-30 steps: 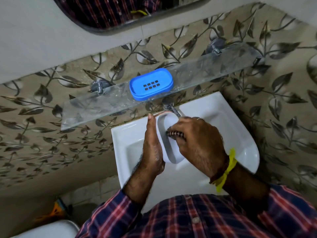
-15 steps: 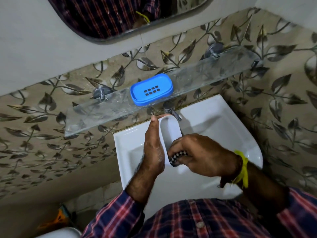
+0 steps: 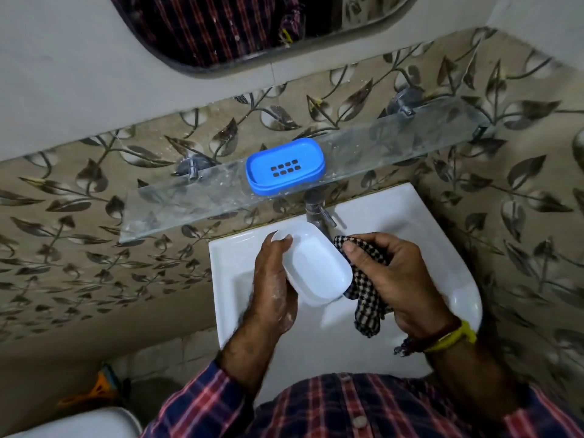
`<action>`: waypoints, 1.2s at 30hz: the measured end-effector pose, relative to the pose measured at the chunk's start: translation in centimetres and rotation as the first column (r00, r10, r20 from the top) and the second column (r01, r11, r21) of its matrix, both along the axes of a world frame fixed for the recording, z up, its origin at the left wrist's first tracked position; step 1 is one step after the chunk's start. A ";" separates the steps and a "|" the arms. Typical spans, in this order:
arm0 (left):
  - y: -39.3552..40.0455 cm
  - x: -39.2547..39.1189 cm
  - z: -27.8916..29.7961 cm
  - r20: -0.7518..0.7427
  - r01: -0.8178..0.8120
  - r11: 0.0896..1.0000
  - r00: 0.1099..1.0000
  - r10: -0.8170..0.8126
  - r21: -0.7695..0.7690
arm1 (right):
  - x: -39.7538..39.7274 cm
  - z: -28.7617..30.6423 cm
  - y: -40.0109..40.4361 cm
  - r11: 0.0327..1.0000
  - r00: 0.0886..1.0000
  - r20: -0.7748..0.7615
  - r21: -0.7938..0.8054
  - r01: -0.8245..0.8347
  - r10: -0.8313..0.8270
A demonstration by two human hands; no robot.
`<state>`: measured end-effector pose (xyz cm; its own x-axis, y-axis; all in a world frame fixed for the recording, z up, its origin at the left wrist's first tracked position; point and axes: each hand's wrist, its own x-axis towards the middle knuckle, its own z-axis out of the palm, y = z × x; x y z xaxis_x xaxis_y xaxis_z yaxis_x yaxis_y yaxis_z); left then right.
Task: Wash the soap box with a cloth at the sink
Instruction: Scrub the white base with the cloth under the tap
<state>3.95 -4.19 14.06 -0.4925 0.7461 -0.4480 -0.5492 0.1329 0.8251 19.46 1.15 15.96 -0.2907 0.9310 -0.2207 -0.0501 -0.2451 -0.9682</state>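
Observation:
Over the white sink, my left hand grips a white oval soap box tray by its left rim, its hollow side facing up. My right hand grips a black-and-white checked cloth against the tray's right edge; the cloth's tail hangs down below the hand. The blue slotted soap box part lies on the glass shelf above the tap.
A mirror hangs on the wall above the shelf. Leaf-patterned tiles cover the wall around the sink. A white rounded object and something orange lie at the lower left, near the floor.
My right hand has drawn the cloth out of the tray's hollow to its right edge. The tray has turned, so its hollow now faces up.

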 end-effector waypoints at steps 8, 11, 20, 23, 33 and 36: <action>-0.3 -0.6 -2.4 -0.541 -0.009 0.986 0.837 -0.083 -0.166 | -1.5 -0.3 -1.3 0.931 0.968 0.196 0.296 -0.211 0.157; -0.2 -0.3 -2.5 -0.562 0.004 0.995 0.825 -0.061 -0.101 | -2.2 0.0 -1.8 0.870 0.969 0.239 0.462 -0.174 0.067; -0.1 0.2 -1.2 -0.439 0.197 0.976 0.888 -0.138 0.092 | -3.6 2.4 0.5 0.624 0.836 0.549 0.646 -0.439 0.020; 0.3 0.3 -0.8 -0.435 0.176 0.979 0.893 -0.116 0.100 | -4.0 3.3 0.9 0.579 0.764 0.644 0.631 -0.517 -0.019; 0.5 0.8 1.0 -0.196 0.244 0.962 0.956 -0.217 0.126 | -2.8 3.6 -1.1 0.442 0.744 0.656 0.709 -0.550 -0.128; 1.0 0.7 0.5 -0.574 0.215 0.976 0.805 -0.150 0.046 | -3.8 4.0 1.3 0.595 0.770 0.638 0.620 -0.511 -0.003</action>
<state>4.68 -3.19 14.58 -0.4841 0.8736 -0.0490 0.0425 0.0795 0.9959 15.67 2.50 19.92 -0.6153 0.7326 0.2911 0.4561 0.6321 -0.6265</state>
